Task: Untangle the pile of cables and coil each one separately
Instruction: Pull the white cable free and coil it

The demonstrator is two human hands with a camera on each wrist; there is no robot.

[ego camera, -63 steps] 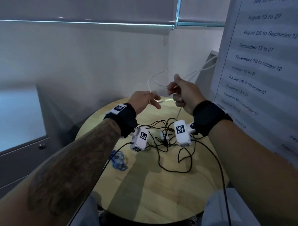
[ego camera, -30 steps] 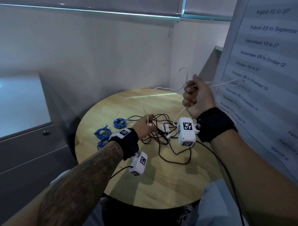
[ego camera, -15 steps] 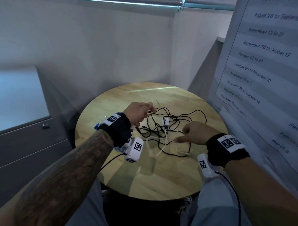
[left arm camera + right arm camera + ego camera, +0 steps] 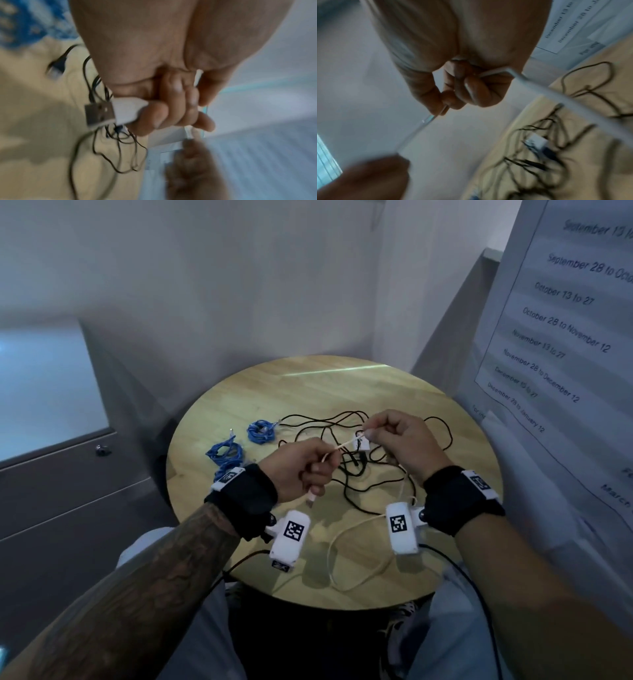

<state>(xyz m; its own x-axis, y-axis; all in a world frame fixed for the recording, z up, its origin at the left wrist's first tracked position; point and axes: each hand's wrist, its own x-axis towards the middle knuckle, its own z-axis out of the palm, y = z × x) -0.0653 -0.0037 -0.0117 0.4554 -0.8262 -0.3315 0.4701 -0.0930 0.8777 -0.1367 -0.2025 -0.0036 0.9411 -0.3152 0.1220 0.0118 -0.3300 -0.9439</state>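
Observation:
A white USB cable (image 4: pixel 346 445) stretches taut between my two hands above the round wooden table (image 4: pixel 308 392). My left hand (image 4: pixel 301 469) grips its end in a fist, and the USB plug (image 4: pixel 101 115) sticks out below the little finger. My right hand (image 4: pixel 397 440) pinches the same cable (image 4: pixel 556 97) between thumb and forefinger. The rest of the white cable hangs down from my right hand in a loose loop (image 4: pixel 346 556) onto the table's near edge. A tangle of black cables (image 4: pixel 356 470) with a small white adapter (image 4: pixel 363 444) lies under both hands.
Several coiled blue cables (image 4: pixel 239 445) lie at the table's left. A grey cabinet (image 4: pixel 51 457) stands left of the table, a wall behind it. A printed date schedule (image 4: pixel 565 330) hangs close on the right. My knees are under the near edge.
Both hands have risen off the black tangle with the white cable. My left hand now grips its plug end, and my right hand has slid along it, pulling a short stretch taut.

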